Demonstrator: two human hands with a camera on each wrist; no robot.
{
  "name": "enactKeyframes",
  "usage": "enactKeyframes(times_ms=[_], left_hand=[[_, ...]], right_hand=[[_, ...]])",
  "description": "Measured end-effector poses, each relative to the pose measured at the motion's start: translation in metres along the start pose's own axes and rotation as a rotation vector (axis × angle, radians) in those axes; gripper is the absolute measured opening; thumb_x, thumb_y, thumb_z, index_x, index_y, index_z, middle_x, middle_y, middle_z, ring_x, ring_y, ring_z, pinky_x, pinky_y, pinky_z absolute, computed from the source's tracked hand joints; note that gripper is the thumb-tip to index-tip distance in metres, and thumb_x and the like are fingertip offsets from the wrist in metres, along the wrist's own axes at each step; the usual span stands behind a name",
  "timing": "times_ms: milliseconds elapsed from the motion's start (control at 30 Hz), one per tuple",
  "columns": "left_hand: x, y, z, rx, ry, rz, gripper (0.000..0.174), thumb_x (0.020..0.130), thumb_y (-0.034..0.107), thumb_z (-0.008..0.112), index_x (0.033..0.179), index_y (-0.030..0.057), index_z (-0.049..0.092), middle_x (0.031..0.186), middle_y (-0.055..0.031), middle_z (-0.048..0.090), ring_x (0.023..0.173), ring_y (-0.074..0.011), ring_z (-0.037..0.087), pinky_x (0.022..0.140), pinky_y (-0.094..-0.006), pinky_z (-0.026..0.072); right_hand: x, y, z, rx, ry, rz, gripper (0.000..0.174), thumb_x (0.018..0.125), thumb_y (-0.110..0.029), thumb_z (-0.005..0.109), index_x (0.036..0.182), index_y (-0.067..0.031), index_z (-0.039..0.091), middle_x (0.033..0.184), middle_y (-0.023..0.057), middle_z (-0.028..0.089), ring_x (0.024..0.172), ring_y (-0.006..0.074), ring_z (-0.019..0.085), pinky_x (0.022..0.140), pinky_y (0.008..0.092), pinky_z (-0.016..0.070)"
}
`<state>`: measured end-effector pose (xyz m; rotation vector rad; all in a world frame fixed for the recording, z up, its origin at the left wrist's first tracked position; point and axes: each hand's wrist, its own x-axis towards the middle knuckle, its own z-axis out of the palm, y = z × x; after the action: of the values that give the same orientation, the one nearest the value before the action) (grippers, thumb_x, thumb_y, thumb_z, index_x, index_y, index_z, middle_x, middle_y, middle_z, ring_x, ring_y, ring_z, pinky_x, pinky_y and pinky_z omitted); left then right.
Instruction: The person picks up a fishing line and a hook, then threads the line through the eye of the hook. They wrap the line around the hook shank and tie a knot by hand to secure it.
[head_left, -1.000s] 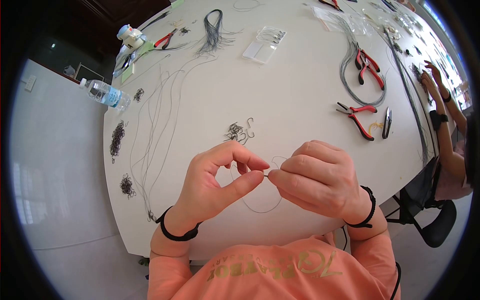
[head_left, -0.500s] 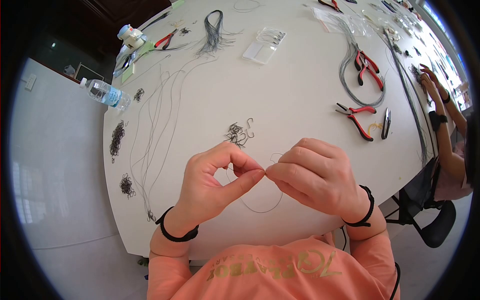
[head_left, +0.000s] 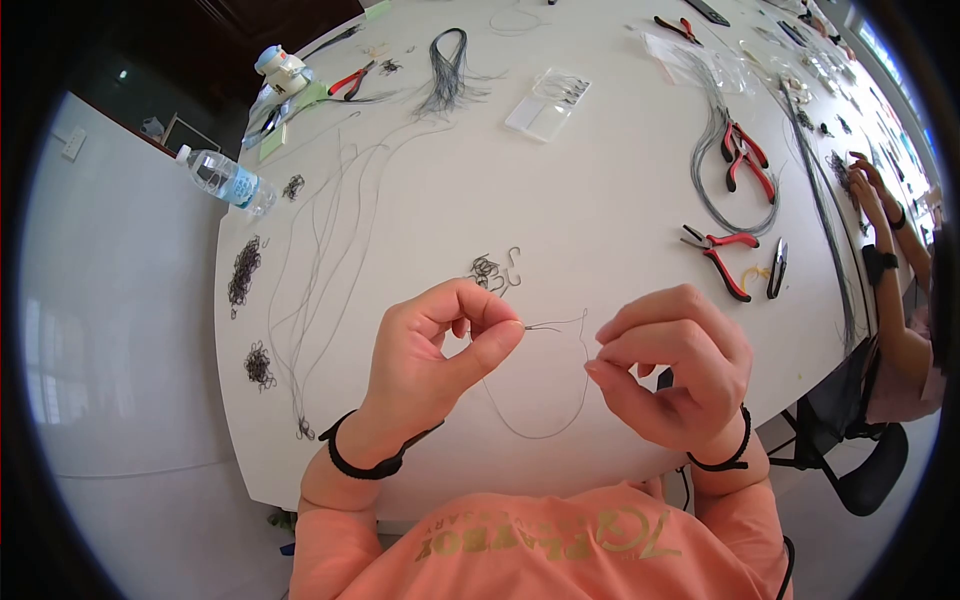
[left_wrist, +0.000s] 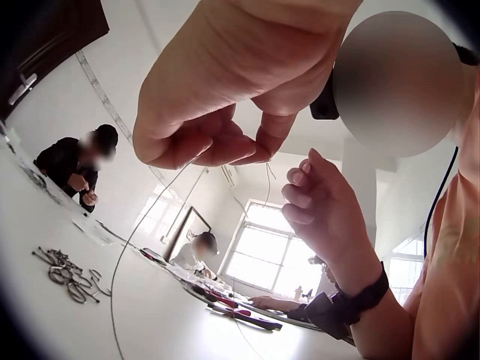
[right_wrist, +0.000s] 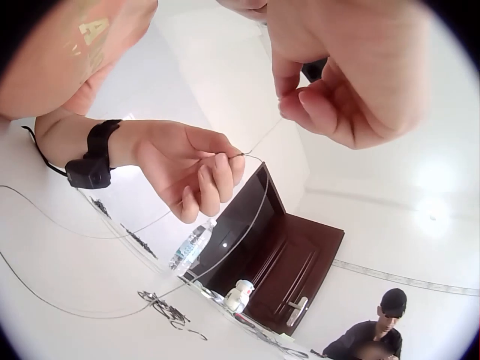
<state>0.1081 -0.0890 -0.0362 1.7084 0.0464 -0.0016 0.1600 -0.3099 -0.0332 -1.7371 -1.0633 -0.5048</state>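
Note:
My left hand (head_left: 440,345) pinches a thin grey wire (head_left: 530,437) between thumb and index finger. Two short strands stick out to the right of the fingertips, while the rest hangs below in a wide loop, kinked near its upper right. Apart from the left hand, my right hand (head_left: 680,370) is raised with loosely bent fingers, thumb and index tips slightly separated beside the loop. In the right wrist view, a fine strand leads from the left fingertips (right_wrist: 238,152) toward the right fingertips. Just beyond the left hand lies a small pile of dark metal hooks (head_left: 487,270).
Red-handled pliers (head_left: 725,262) and small snips (head_left: 777,268) lie at right, near coiled wire (head_left: 697,185). Long wires (head_left: 375,205), hook piles (head_left: 243,275) and a water bottle (head_left: 228,183) are at left. A clear box (head_left: 548,104) sits farther back. Another person's hands (head_left: 872,195) work at far right.
Both hands met at the fingertips earlier; now the right hand has drawn away to the right, exposing the short strands. The left hand keeps its pinch. The head view has shifted slightly.

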Motion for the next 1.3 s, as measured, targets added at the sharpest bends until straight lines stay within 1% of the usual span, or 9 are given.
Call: enactKeyframes(times_ms=[67, 100, 167, 300, 467, 767, 1167, 1233, 1300], left_hand=[[-0.001, 0.001, 0.000, -0.027, -0.002, -0.025, 0.005, 0.088, 0.009, 0.074, 0.088, 0.0054, 0.071, 0.083, 0.0041, 0.068, 0.076, -0.0046, 0.053, 0.072, -0.0235, 0.0384], [-0.001, 0.002, 0.000, -0.058, -0.005, -0.030, 0.005, 0.088, 0.009, 0.074, 0.088, 0.0052, 0.071, 0.083, 0.0040, 0.068, 0.077, -0.0047, 0.053, 0.073, -0.0233, 0.0382], [-0.002, 0.002, 0.000, -0.088, -0.009, -0.034, 0.004, 0.088, 0.008, 0.073, 0.089, 0.0051, 0.071, 0.084, 0.0038, 0.068, 0.078, -0.0048, 0.053, 0.073, -0.0231, 0.0380], [-0.003, 0.001, 0.000, -0.102, -0.023, -0.027, 0.004, 0.088, 0.006, 0.073, 0.090, 0.0049, 0.071, 0.085, 0.0037, 0.068, 0.078, -0.0049, 0.052, 0.072, -0.0235, 0.0379], [-0.005, 0.002, 0.001, -0.117, -0.047, -0.003, 0.003, 0.088, 0.006, 0.073, 0.090, 0.0047, 0.071, 0.085, 0.0035, 0.069, 0.078, -0.0050, 0.052, 0.072, -0.0240, 0.0379], [-0.007, -0.001, 0.005, -0.180, -0.038, 0.035, 0.003, 0.089, 0.005, 0.072, 0.090, 0.0053, 0.070, 0.085, 0.0038, 0.069, 0.078, -0.0046, 0.052, 0.073, -0.0243, 0.0375], [-0.004, -0.004, 0.007, 0.066, 0.086, 0.272, 0.007, 0.086, 0.005, 0.072, 0.085, 0.0088, 0.065, 0.081, 0.0044, 0.068, 0.073, -0.0050, 0.053, 0.069, -0.0242, 0.0377], [-0.006, -0.001, 0.005, 0.102, 0.048, 0.273, 0.011, 0.086, -0.006, 0.066, 0.088, 0.0036, 0.062, 0.084, -0.0003, 0.062, 0.077, -0.0084, 0.049, 0.073, -0.0245, 0.0373], [-0.006, -0.001, 0.005, 0.106, 0.058, 0.273, 0.011, 0.085, -0.006, 0.065, 0.088, 0.0037, 0.062, 0.084, -0.0004, 0.062, 0.077, -0.0085, 0.048, 0.073, -0.0245, 0.0374]], right_hand=[[0.000, -0.003, 0.007, 0.057, 0.073, 0.207, 0.022, 0.073, 0.003, 0.080, 0.085, -0.0046, 0.063, 0.084, 0.0064, 0.068, 0.058, 0.0138, 0.064, 0.045, 0.0254, 0.0481], [0.000, -0.002, 0.010, 0.057, 0.073, 0.205, 0.022, 0.073, 0.003, 0.080, 0.085, -0.0046, 0.063, 0.084, 0.0064, 0.068, 0.058, 0.0138, 0.064, 0.045, 0.0254, 0.0481], [-0.002, 0.003, 0.017, 0.193, -0.007, 0.322, 0.020, 0.077, 0.006, 0.076, 0.090, -0.0039, 0.064, 0.086, 0.0061, 0.068, 0.063, 0.0153, 0.068, 0.049, 0.0259, 0.0532], [-0.006, 0.012, 0.019, 0.141, -0.062, 0.255, 0.018, 0.078, 0.007, 0.074, 0.091, -0.0042, 0.067, 0.084, 0.0058, 0.067, 0.065, 0.0154, 0.067, 0.052, 0.0260, 0.0533], [-0.003, 0.012, 0.019, 0.138, 0.018, 0.228, 0.017, 0.077, 0.008, 0.074, 0.087, -0.0041, 0.070, 0.077, 0.0047, 0.064, 0.064, 0.0153, 0.065, 0.055, 0.0259, 0.0516], [-0.012, 0.015, 0.036, 0.116, 0.045, 0.167, 0.019, 0.071, 0.007, 0.075, 0.082, -0.0067, 0.070, 0.072, 0.0026, 0.063, 0.059, 0.0141, 0.063, 0.050, 0.0264, 0.0492], [-0.015, 0.008, 0.043, 0.128, 0.047, 0.148, 0.018, 0.072, 0.006, 0.075, 0.083, -0.0059, 0.067, 0.069, 0.0020, 0.062, 0.057, 0.0137, 0.063, 0.047, 0.0256, 0.0472], [-0.014, 0.006, 0.042, 0.100, 0.039, 0.134, 0.018, 0.072, 0.005, 0.075, 0.083, -0.0059, 0.067, 0.069, 0.0022, 0.061, 0.056, 0.0139, 0.062, 0.046, 0.0260, 0.0462], [-0.015, 0.005, 0.041, 0.072, 0.031, 0.122, 0.017, 0.073, 0.005, 0.075, 0.083, -0.0059, 0.066, 0.068, 0.0023, 0.061, 0.055, 0.0140, 0.061, 0.045, 0.0263, 0.0453]])
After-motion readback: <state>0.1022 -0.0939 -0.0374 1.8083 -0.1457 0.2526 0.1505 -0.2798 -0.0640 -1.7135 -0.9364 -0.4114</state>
